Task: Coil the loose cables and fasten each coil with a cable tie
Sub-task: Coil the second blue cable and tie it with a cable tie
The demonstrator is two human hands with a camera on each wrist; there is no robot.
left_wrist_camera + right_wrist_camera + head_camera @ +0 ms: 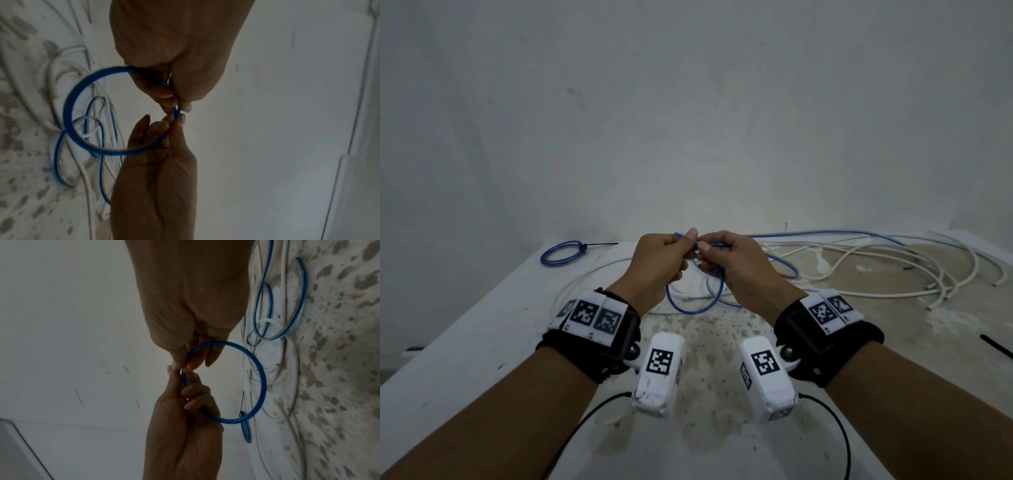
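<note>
I hold a loose blue cable bent into one loop (690, 310) above the table, and the rest of it trails off to the right. My left hand (683, 248) grips the loop in curled fingers and pinches the cable end at the top. My right hand (705, 251) pinches the same spot from the other side. In the left wrist view the left hand (179, 104) is the upper one, the right hand (174, 120) the lower one, and the loop (68, 113) hangs at left. In the right wrist view the right hand (180, 365) is above the left hand (185, 379), beside the loop (262, 378).
A small blue coil (563, 253) fastened with a black cable tie (602, 244) lies at the table's far left. Loose white cables (859, 260) sprawl across the far right. Another black tie (996, 346) lies at the right edge. The stained white table (482, 342) meets a wall behind.
</note>
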